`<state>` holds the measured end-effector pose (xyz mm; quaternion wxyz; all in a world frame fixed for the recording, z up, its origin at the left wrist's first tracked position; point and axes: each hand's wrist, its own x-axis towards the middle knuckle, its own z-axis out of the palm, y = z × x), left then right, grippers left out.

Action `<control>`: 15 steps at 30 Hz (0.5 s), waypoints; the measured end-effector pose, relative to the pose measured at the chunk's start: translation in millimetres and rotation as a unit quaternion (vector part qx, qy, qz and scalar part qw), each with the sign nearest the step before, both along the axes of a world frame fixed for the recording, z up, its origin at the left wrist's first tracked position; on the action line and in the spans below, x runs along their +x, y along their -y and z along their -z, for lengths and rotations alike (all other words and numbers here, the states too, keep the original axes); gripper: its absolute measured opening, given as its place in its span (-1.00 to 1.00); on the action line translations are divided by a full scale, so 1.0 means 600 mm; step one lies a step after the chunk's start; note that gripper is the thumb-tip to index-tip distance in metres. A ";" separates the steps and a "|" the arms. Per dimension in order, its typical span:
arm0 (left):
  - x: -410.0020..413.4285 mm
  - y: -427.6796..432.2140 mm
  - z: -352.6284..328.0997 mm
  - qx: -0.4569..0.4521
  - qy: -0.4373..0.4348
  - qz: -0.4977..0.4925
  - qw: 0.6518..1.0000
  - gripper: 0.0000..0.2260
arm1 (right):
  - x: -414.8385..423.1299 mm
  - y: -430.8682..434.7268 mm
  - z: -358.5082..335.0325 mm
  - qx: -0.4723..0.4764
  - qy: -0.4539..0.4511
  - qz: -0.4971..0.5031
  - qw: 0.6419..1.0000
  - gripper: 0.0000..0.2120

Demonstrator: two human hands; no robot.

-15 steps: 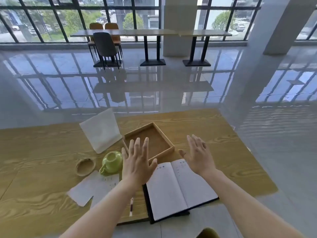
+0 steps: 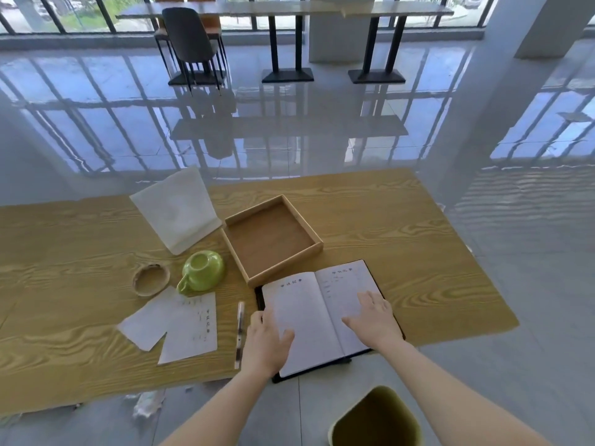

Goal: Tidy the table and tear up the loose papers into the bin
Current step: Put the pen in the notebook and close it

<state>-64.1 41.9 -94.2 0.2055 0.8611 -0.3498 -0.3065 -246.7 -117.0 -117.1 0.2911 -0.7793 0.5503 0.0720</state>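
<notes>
An open black-covered notebook [image 2: 309, 317] lies at the near edge of the wooden table [image 2: 402, 239]. My left hand [image 2: 267, 342] rests flat on its left page and left cover edge. My right hand [image 2: 375, 317] lies flat on the right page, fingers spread. Two loose white papers [image 2: 174, 326] with writing sit to the left of the notebook. A pen [image 2: 239, 333] lies between the papers and my left hand. An olive-green bin [image 2: 376, 420] stands on the floor below the table edge, by my right forearm.
An empty wooden tray [image 2: 317, 244] sits behind the notebook. A green cup [image 2: 201, 270] lies on its side beside a round wooden coaster [image 2: 151, 280]. A white pouch [image 2: 177, 209] stands at the back left. Crumpled white paper [image 2: 146, 403] lies on the floor.
Both hands came down from hovering above the table onto the open notebook's pages. The view tilted downward, bringing the bin into sight.
</notes>
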 end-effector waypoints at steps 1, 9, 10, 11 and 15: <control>-0.004 0.000 0.003 -0.002 -0.026 -0.022 0.999 -0.45 | -0.003 -0.002 0.009 0.003 -0.014 0.005 1.000 -0.25; -0.022 0.009 0.021 -0.005 -0.072 -0.127 0.989 -0.59 | -0.026 -0.012 0.033 -0.035 -0.052 0.060 0.996 -0.13; -0.021 0.013 0.021 -0.010 -0.088 -0.151 0.985 -0.52 | -0.029 -0.014 0.034 -0.036 -0.050 0.060 0.996 -0.13; -0.020 0.016 0.020 -0.014 -0.106 -0.177 0.978 -0.45 | -0.031 -0.015 0.034 -0.037 -0.045 0.061 0.996 -0.13; -0.013 0.026 0.018 -0.046 -0.161 -0.256 0.952 -0.37 | -0.040 -0.023 0.036 -0.061 -0.046 0.061 0.995 -0.17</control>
